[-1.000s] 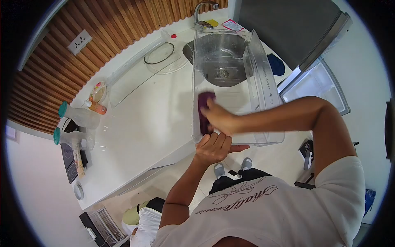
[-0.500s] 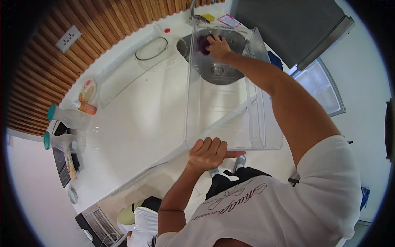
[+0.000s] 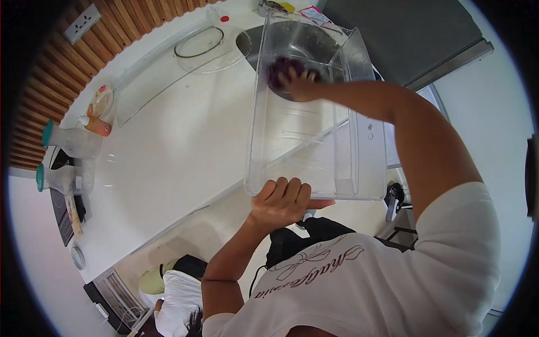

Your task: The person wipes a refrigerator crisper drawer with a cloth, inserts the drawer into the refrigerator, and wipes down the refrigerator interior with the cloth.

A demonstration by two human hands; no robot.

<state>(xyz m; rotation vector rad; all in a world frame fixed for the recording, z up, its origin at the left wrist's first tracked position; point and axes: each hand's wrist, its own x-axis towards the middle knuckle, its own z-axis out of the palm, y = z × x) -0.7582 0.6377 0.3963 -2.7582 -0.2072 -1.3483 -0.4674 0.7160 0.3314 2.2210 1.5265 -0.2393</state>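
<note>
A large clear plastic drawer (image 3: 368, 163) spans the counter edge and the steel sink (image 3: 309, 35). My left hand (image 3: 282, 202) grips its near rim at the left corner, fingers curled over the edge and thumb stretched along below. Inside the drawer, towards its far end, my right hand (image 3: 300, 84) presses a dark purple cloth (image 3: 283, 70) on the drawer's bottom, above the sink. That hand is blurred by motion, its fingers over the cloth.
On the white counter (image 3: 168, 146) are a glass lid (image 3: 199, 42), a clear panel, an orange bottle (image 3: 96, 125) and two teal-lidded jugs (image 3: 70, 140). A grey fridge (image 3: 404, 39) stands at right. Another person (image 3: 179, 297) is low at the lower left.
My right hand moved with the cloth from the drawer's near left side to its far end, then slightly back towards me. My left hand keeps its hold on the near rim. The view has shifted.
</note>
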